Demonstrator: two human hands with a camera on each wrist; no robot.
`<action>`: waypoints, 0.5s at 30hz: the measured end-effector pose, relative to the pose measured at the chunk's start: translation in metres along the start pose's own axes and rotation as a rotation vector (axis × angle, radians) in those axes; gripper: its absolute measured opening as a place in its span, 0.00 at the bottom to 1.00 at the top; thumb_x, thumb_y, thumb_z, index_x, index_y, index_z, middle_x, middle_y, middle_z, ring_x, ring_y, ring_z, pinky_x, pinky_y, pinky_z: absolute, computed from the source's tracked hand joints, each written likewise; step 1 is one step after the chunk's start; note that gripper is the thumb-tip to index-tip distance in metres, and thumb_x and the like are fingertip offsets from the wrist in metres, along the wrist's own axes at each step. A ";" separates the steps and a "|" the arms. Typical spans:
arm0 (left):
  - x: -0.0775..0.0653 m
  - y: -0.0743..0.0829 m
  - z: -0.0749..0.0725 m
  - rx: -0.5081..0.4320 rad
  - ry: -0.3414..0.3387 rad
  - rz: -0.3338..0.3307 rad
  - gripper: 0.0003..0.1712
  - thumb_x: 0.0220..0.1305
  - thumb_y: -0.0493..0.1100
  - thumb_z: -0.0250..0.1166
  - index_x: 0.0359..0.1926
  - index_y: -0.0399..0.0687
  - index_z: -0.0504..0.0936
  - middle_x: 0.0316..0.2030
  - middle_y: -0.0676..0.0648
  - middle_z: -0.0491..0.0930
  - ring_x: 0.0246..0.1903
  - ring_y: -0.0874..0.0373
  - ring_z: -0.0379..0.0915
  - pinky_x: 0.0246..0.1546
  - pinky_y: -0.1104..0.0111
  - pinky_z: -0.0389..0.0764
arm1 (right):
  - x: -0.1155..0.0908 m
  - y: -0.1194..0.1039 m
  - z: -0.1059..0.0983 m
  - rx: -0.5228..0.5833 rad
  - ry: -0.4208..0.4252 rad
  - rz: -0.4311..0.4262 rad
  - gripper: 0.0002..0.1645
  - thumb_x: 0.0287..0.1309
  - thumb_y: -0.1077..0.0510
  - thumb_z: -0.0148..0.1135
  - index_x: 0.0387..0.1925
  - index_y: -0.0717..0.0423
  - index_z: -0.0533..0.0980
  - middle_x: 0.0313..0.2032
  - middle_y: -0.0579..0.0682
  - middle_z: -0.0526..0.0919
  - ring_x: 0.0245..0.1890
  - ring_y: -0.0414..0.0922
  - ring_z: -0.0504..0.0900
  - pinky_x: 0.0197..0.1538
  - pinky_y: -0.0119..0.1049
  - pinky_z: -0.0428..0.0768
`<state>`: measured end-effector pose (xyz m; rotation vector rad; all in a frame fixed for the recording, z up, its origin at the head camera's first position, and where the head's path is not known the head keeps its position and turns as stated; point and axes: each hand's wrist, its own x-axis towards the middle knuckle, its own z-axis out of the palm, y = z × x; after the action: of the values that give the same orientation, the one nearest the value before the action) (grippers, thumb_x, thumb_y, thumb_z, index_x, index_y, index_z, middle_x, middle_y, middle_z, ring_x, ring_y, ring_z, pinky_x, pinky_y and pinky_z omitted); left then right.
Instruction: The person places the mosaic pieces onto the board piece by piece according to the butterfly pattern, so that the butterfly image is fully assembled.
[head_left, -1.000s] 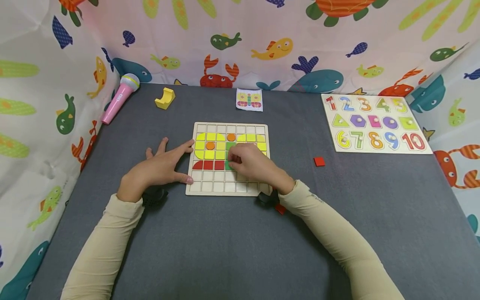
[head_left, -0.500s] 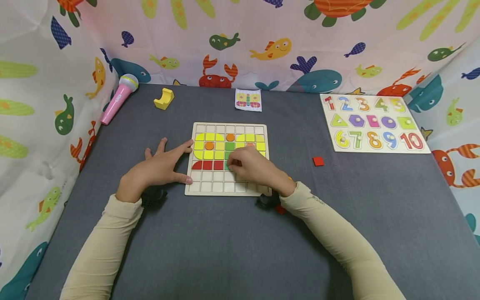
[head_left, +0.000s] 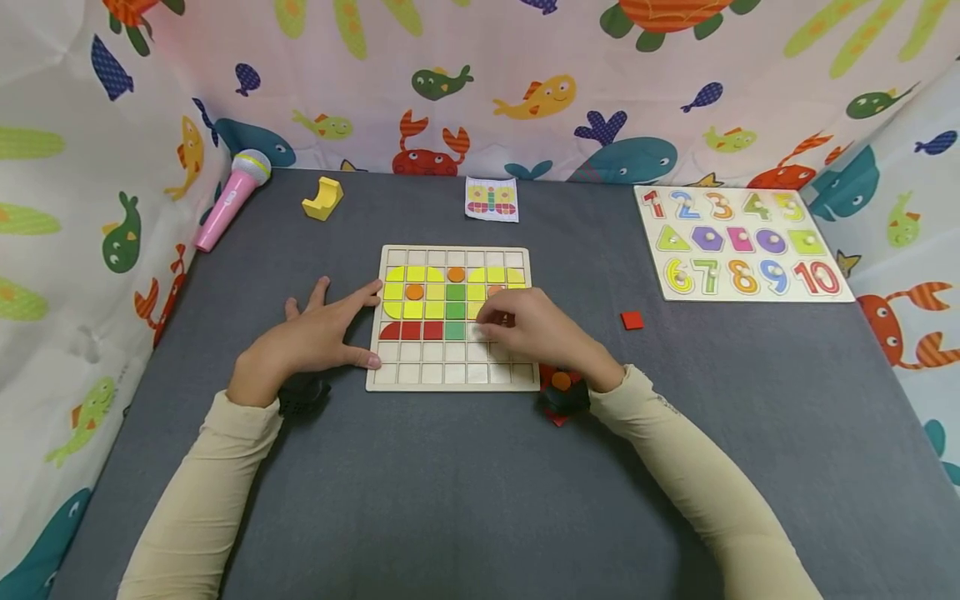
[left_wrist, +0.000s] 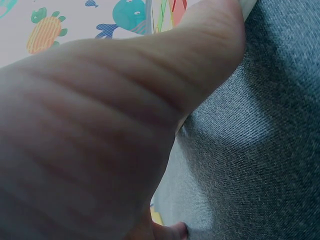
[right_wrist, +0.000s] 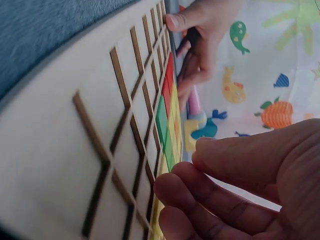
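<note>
A wooden grid board point(head_left: 422, 373) lies on the table with yellow tiles point(head_left: 412, 310), round orange tiles point(head_left: 456, 274), red tiles point(head_left: 410, 331) and a column of green tiles point(head_left: 455, 331) in its cells. My left hand point(head_left: 303, 337) spreads its fingers at the board's left edge, thumb and index finger touching the rim. Over the board's right half, just right of the lowest green tile, hovers my right hand point(head_left: 536, 325). Its fingers are loosely bent, and in the right wrist view nothing shows between the thumb and fingertips point(right_wrist: 172, 192). The hand hides some right-side cells.
Red tiles point(head_left: 557, 419) and an orange disc point(head_left: 561, 381) lie by my right wrist. Farther right is a lone red square point(head_left: 632, 320). Behind stand a small pattern card point(head_left: 491, 200), a yellow block point(head_left: 322, 199), a pink microphone point(head_left: 228, 204) and a number puzzle point(head_left: 742, 242).
My right hand has drawn back to the right from the lowest green tile, which now shows fully in its cell. The left hand stays at the board's edge.
</note>
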<state>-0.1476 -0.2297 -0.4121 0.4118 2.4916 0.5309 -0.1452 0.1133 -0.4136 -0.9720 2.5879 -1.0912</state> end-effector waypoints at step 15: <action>-0.001 0.000 -0.001 0.007 -0.001 -0.002 0.73 0.58 0.68 0.79 0.88 0.55 0.40 0.83 0.40 0.54 0.78 0.20 0.19 0.62 0.17 0.28 | -0.046 0.023 -0.042 -0.036 0.118 0.142 0.05 0.69 0.65 0.71 0.45 0.60 0.88 0.40 0.50 0.88 0.38 0.46 0.83 0.45 0.45 0.82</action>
<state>-0.1473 -0.2300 -0.4113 0.4120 2.4929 0.5217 -0.1376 0.1783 -0.4038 -0.7384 2.7304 -1.0995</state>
